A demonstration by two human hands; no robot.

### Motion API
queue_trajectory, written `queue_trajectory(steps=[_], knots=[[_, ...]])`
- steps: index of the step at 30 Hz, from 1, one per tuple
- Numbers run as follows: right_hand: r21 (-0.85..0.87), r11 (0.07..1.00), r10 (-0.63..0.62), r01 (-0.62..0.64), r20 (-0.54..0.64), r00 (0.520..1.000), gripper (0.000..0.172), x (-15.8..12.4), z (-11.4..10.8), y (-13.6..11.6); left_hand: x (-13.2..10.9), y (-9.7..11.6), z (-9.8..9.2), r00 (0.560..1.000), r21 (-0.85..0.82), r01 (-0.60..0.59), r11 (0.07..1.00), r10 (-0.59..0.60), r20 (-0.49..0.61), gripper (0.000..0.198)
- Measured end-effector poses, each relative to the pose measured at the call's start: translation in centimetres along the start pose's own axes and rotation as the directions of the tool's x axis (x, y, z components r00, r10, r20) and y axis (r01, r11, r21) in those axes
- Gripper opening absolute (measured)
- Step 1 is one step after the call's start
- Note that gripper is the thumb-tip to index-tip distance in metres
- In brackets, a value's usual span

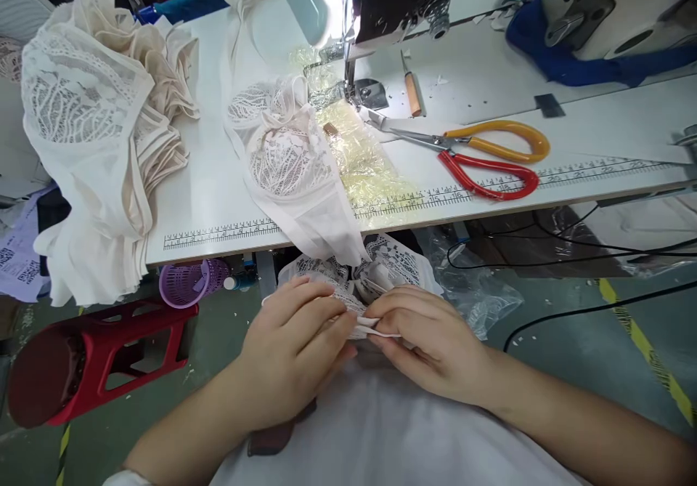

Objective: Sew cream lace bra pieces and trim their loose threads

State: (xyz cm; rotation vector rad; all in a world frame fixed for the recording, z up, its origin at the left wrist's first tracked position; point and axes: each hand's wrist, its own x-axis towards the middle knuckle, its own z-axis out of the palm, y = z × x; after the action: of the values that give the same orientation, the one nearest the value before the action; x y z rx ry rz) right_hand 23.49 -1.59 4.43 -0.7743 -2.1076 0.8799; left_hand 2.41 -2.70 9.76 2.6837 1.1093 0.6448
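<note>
A white lace bra (400, 259) lies in my lap, below the table's front edge. My left hand (302, 341) is closed on its fabric, the fingers bent over the lace. Close beside it my right hand (430, 341) pinches a folded white edge of the same bra between thumb and fingers. The fingertips almost meet, and they hide part of the fabric. Above my hands another white lace bra (294, 159) lies on the table by the sewing machine's needle area (348, 79), one end hanging over the front edge.
Scissors (490, 159) with yellow and red handles and a wooden-handled awl (411, 90) lie on the table (207, 210). A stack of lace bras (81, 108) overhangs its left side. Below are a purple basket (188, 282), a red stool (109, 355) and black cables (571, 253).
</note>
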Motion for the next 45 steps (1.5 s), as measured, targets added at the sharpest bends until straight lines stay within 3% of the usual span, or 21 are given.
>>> queue_trajectory(steps=[6,18,23,27,31,35,40,43,45], knots=[[0.025,1.000,-0.001,0.001,-0.003,1.000,0.009,-0.1,-0.1,-0.5,0.9,-0.4,1.7,0.997,-0.104,0.023,0.994,-0.015,0.080,0.010],[0.173,0.975,0.139,-0.143,0.037,0.990,0.009,0.0,-0.4,-0.8,1.0,-0.1,1.7,0.990,-0.152,0.042,0.987,-0.020,0.143,0.014],[0.070,0.977,0.195,-0.203,0.111,0.975,0.005,0.1,-0.9,-0.8,1.2,0.0,2.0,0.982,-0.111,0.032,0.993,-0.010,0.187,0.017],[-0.058,0.980,0.199,-0.191,0.199,0.960,0.012,0.6,-1.3,-1.0,1.3,0.1,2.2,0.974,-0.077,0.002,0.997,0.015,0.224,0.019],[-0.038,0.981,0.191,-0.188,0.274,0.943,0.016,1.1,-1.5,-0.9,1.4,0.0,2.0,0.953,0.028,-0.011,1.000,0.002,0.304,0.020],[-0.018,0.984,0.178,-0.180,0.255,0.950,0.017,0.8,-2.1,-0.6,0.9,-0.8,0.8,0.905,0.107,-0.010,0.994,-0.037,0.424,0.024],[0.015,0.994,0.105,-0.110,0.199,0.974,0.014,0.5,-3.0,-0.4,-0.5,-2.7,-1.9,0.899,-0.142,0.181,0.973,-0.105,0.424,0.022],[0.076,0.994,0.069,-0.083,0.176,0.982,0.013,0.5,-3.4,-0.4,-1.2,-3.4,-3.0,0.921,-0.383,0.317,0.868,-0.185,0.343,0.017],[0.107,0.993,0.039,-0.057,0.168,0.985,0.015,0.5,-3.6,-0.4,-1.4,-3.4,-3.3,0.934,-0.524,0.346,0.778,-0.234,0.271,0.013]])
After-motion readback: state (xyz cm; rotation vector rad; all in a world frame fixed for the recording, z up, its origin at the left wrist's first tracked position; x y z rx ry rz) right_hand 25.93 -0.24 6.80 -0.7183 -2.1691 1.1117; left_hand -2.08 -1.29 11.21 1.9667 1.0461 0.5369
